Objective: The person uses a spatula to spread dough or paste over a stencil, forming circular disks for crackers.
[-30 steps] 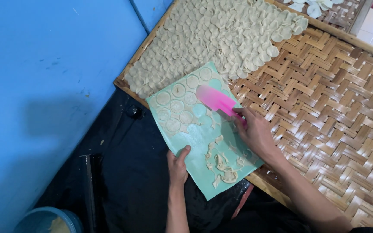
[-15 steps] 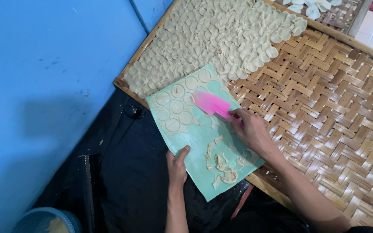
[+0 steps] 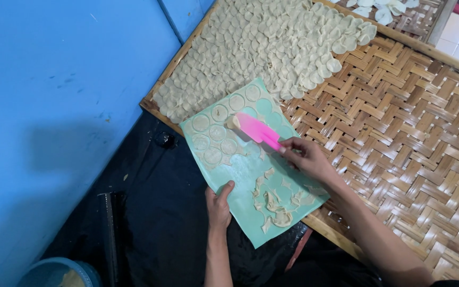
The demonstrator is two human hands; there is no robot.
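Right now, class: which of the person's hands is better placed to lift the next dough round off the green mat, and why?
Right. The right hand holds the pink scraper beside the dough rounds; the left hand steadies the green mat.

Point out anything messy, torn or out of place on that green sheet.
Ragged, torn dough scraps lie heaped on the near end of the green plastic sheet, unlike the neat cut dough rounds at its far end. The sheet also overhangs the woven bamboo tray's edge.
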